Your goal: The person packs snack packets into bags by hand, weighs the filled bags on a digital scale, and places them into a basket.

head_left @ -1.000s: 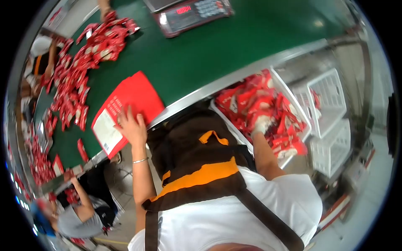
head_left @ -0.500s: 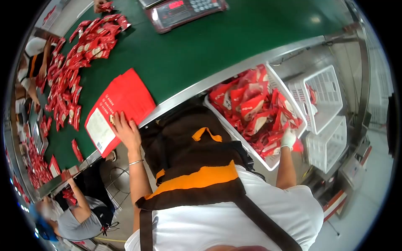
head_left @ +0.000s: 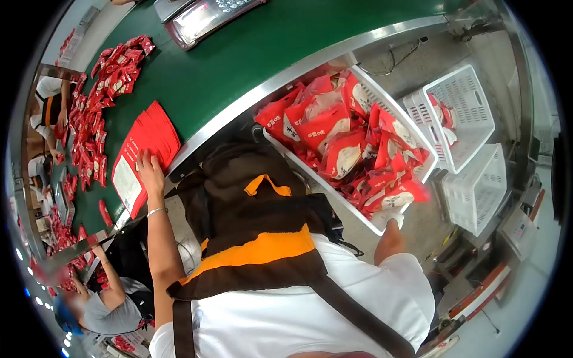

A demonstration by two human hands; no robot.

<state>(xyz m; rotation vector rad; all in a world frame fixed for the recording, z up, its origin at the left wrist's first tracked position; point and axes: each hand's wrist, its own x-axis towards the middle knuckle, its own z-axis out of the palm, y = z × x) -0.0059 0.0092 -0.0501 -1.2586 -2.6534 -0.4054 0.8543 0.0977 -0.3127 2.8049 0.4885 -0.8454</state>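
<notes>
1. Left hand point(head_left: 150, 172): fingers open and extended, laid on top of the stack of flat red pouches point(head_left: 152, 131).
2. The stack lies on the green counter point(head_left: 221, 77), at its metal edge, beneath these fingers and extending beyond them.
3. Right hand point(head_left: 392, 223): at the near corner of the white crate point(head_left: 425, 143), beside the filled red bags point(head_left: 349, 156); finger state cannot be told.

Scale point(head_left: 203, 21) at the top, co-worker point(head_left: 107, 313) at lower left
The scale stands on the green counter point(head_left: 239, 68); the co-worker wears grey and a blue cap point(head_left: 64, 316). At right, an upper white crate point(head_left: 480, 107) adjoins a lower one.
</notes>
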